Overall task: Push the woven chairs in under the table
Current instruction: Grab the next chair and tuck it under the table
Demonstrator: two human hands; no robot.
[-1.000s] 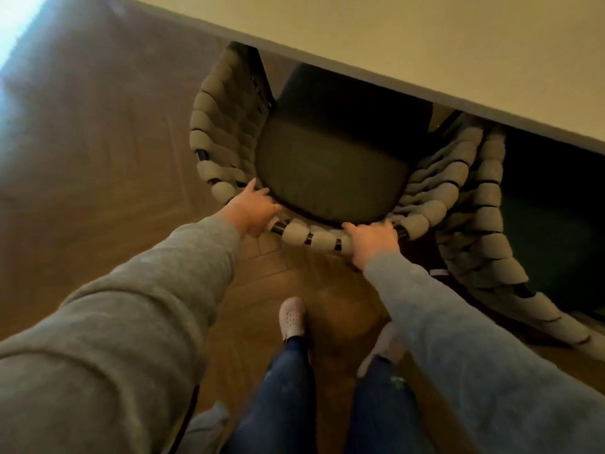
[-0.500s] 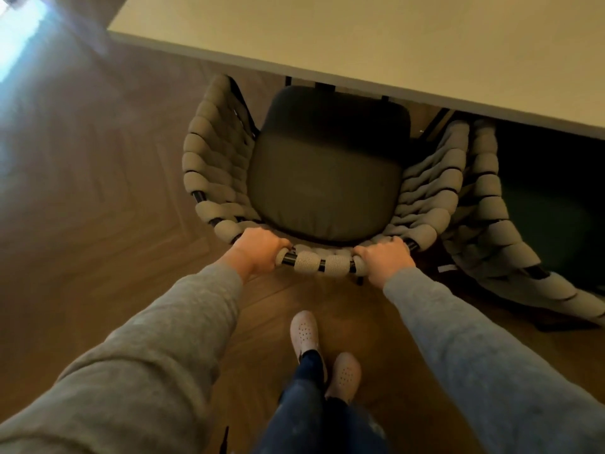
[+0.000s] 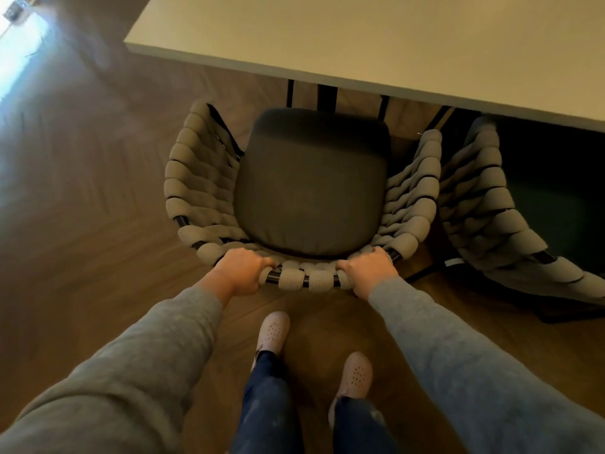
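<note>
A woven chair (image 3: 199,191) with thick grey woven bands, a black frame and a dark seat cushion stands in front of the pale table (image 3: 360,44). The whole seat is clear of the table edge. My left hand (image 3: 240,273) grips the top rail of the chair's back on the left. My right hand (image 3: 368,270) grips the same rail on the right. A second woven chair (image 3: 491,204) stands to the right, its seat partly under the table.
Dark table legs (image 3: 327,96) show beyond the seat. My two feet in pale shoes (image 3: 273,332) stand on the dark wood floor just behind the chair. Bright light falls on the floor at the far left (image 3: 16,54).
The chair has come back out from under the table, so the whole seat now shows. Both hands moved from resting on the rail to gripping it, and my feet stepped back.
</note>
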